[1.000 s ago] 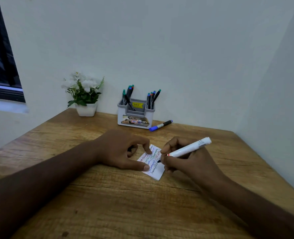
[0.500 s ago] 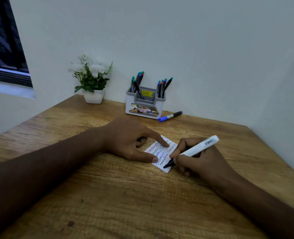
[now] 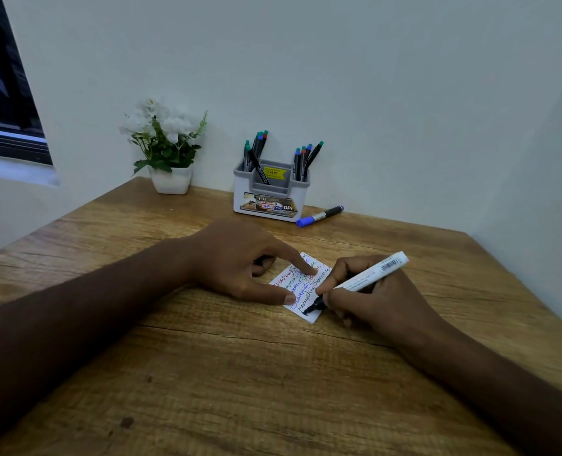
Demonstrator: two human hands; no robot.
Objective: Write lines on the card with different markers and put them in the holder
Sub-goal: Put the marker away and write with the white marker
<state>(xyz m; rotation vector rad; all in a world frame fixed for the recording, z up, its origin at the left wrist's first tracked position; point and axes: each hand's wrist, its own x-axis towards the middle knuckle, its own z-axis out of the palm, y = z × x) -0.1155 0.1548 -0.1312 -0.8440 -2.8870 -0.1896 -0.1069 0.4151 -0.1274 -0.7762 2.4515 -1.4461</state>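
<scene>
A small white card (image 3: 314, 315) lies on the wooden table, carrying several handwritten lines in red, blue, green and black. My left hand (image 3: 240, 261) presses it flat with thumb and index finger. My right hand (image 3: 368, 296) grips a white marker (image 3: 368, 278); its black tip touches the card's near corner. Against the back wall stands a grey and white holder (image 3: 269, 192) with several capped markers in it. A black marker with a blue cap (image 3: 320, 216) lies on the table right of the holder.
A white pot with white flowers (image 3: 169, 149) stands at the back left beside the holder. Walls close the table (image 3: 240, 390) at the back and on the right. A dark window (image 3: 3, 80) is at the far left.
The marker tip has gone from the card's middle down to its near corner, and black writing has appeared along the lower line. My left hand still presses the card. The view shifted slightly.
</scene>
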